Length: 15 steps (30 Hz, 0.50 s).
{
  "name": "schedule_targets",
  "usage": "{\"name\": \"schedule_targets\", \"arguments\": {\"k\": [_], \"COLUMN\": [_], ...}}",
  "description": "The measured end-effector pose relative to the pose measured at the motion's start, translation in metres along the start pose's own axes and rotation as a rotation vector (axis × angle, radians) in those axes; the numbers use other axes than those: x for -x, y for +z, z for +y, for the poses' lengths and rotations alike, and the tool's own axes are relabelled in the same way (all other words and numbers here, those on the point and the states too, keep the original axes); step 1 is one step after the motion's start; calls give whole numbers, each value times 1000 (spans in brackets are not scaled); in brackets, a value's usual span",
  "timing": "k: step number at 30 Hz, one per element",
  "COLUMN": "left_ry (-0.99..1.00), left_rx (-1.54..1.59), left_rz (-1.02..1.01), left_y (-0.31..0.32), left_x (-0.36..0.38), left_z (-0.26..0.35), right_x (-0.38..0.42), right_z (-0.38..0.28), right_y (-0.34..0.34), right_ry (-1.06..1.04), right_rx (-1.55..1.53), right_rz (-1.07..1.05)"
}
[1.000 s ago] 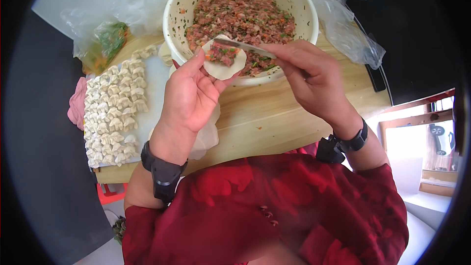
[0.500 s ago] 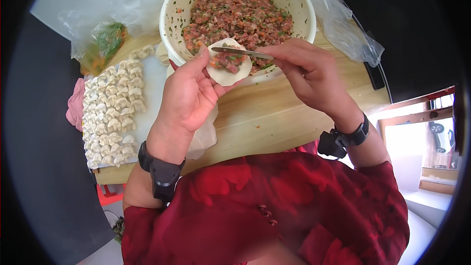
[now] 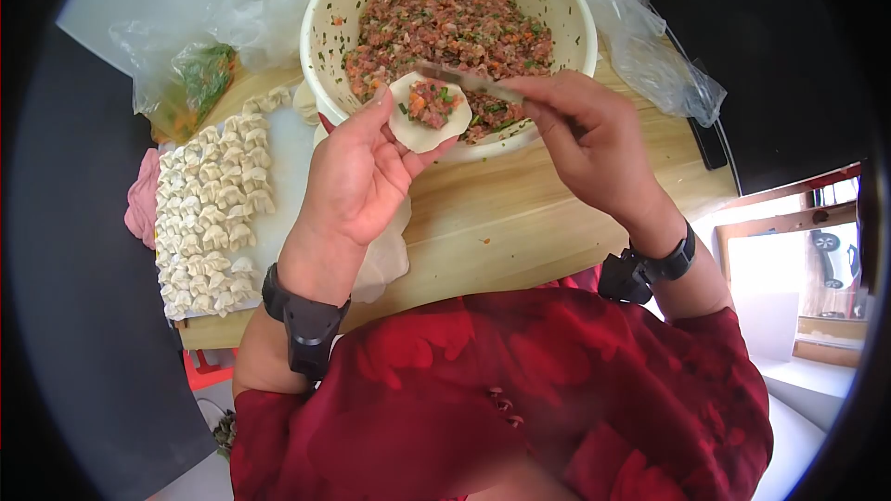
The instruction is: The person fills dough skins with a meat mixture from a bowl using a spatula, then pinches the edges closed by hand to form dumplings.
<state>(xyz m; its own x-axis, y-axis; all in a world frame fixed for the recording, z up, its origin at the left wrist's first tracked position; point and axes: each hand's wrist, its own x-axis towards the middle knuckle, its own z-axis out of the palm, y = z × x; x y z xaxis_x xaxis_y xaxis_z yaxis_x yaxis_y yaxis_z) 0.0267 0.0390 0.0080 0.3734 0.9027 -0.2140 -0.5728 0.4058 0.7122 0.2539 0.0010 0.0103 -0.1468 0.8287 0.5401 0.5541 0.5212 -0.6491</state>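
Observation:
My left hand [image 3: 357, 172] holds a round dough wrapper [image 3: 422, 136] by its edge, fingers beneath it, at the near rim of the bowl. A small mound of meat filling [image 3: 432, 105] with green and orange bits lies on the wrapper. My right hand [image 3: 585, 134] grips the handle end of a flat metal spreader [image 3: 469, 81], whose blade is just above the wrapper's far edge. Behind both hands stands a large cream bowl [image 3: 311, 56] with a mass of minced filling [image 3: 450, 23] in it.
Rows of folded dumplings [image 3: 213, 209] lie on a board at the left. More wrappers [image 3: 382, 264] are partly behind my left forearm. Plastic bags [image 3: 255, 9] sit at the back left, one with greens, and another bag [image 3: 640, 37] at the right. A pink cloth [image 3: 142, 199] lies far left.
The spreader has lifted off the filling and moved slightly up and away. The filling on the wrapper is now uncovered. My left hand has shifted the wrapper slightly left and up.

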Motion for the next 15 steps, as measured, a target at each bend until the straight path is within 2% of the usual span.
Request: {"name": "schedule_targets", "arguments": {"k": [1,5,8,11,15], "left_ry": [0,3,4,1,3], "left_rx": [0,4,-3,2,20], "left_rz": [1,-36,-39,-51,-29], "left_y": [-1,-3,-5,-6,-3], "left_x": [0,0,0,0,1], "left_z": [0,0,1,1,1], "right_x": [0,4,2,3,1], "right_z": [0,-8,-2,3,16], "right_y": [-1,3,3,0,-1], "right_ry": [-69,-48,-57,-29,118], "right_rx": [96,57,-28,9,41], "right_rz": [-39,-80,30,-47,86]}}
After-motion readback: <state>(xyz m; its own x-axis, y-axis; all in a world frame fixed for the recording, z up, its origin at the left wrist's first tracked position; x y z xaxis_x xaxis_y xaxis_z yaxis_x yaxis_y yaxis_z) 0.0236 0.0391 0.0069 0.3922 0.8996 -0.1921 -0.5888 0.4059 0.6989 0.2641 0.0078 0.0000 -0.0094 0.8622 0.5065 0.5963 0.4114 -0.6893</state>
